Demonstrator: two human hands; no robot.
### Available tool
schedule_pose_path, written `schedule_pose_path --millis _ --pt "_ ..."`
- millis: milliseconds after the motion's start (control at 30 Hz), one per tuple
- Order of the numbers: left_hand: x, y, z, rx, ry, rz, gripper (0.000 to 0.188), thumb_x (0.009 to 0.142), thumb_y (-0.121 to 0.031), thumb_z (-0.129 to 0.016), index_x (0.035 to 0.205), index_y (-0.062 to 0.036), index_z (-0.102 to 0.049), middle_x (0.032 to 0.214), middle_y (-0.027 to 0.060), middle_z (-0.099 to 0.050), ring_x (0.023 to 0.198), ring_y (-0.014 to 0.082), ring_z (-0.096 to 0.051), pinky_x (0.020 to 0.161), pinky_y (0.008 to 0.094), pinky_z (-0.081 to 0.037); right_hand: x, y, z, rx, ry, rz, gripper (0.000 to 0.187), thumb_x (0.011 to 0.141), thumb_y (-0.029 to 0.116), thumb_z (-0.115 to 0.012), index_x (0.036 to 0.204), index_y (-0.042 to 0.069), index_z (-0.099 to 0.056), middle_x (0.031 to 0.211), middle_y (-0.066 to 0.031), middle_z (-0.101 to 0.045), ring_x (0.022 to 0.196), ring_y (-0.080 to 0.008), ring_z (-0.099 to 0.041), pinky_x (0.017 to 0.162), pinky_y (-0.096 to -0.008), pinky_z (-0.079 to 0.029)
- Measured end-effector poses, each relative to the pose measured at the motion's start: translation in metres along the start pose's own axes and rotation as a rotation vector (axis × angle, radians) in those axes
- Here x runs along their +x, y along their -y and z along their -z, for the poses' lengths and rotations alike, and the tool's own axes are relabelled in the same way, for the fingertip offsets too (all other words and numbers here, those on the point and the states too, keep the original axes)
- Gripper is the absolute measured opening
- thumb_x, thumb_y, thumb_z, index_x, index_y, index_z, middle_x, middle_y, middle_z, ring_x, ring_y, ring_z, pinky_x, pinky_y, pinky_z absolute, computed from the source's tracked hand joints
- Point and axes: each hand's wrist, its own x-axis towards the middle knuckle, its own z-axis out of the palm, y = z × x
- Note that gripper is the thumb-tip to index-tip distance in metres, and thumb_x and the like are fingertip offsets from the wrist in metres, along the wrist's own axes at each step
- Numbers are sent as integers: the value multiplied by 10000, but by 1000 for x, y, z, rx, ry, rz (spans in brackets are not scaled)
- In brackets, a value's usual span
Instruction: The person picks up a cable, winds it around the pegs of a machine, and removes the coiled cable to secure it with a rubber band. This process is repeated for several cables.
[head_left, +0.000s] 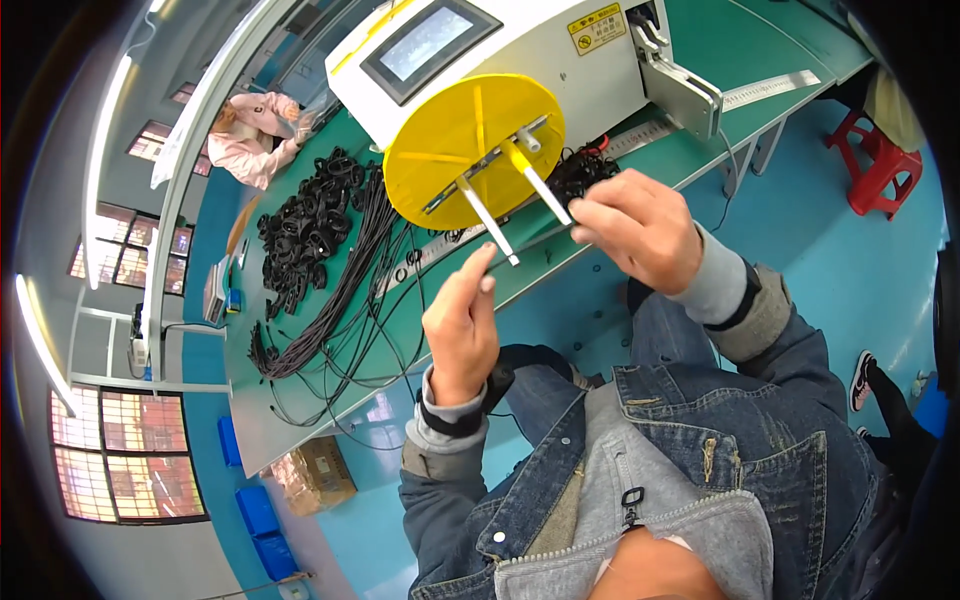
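Head view, remote station; places taken from the yellow disc [420, 178]. I see the black cable [545, 238] as a short dark span below and right of the disc, out by the free ends of its two pegs. Its long axis runs crosswise to the left peg [484, 215] and the right peg [541, 192], climbing slightly toward the right (contact with either peg: I cannot tell).

Right hand [645, 235]: right of and lower than the disc, thumb and fingers pinched on the cable just beside the right peg's tip. Left hand [460, 335]: below the disc, index finger extended near the left peg's tip; whether it grips the cable or merely steadies it, I cannot tell. I judge the cable's angle across the pegs to matter most. Left of the disc lies the bundle of loose cables [350, 265].
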Motion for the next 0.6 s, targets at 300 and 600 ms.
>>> schedule_pose_path --millis 300,600 --pt "37 39 -24 -205 -88 220 83 813 -59 -599 837 21 -597 641 26 -576 574 62 -491 536 201 -408 -20 -54 -63 -74 33 -270 163 730 89 -654 847 1 -582 708 -127 -576 597 -275 -577 514 -330 -474" --pt "54 44 -31 -231 -112 234 100 817 -77 -601 812 23 -594 649 21 -580 580 60 -489 546 198 -411 -34 -71 -80 -181 41 -444 190 779 212 -614 722 51 -530 627 -116 -558 568 -282 -575 499 -352 -467"
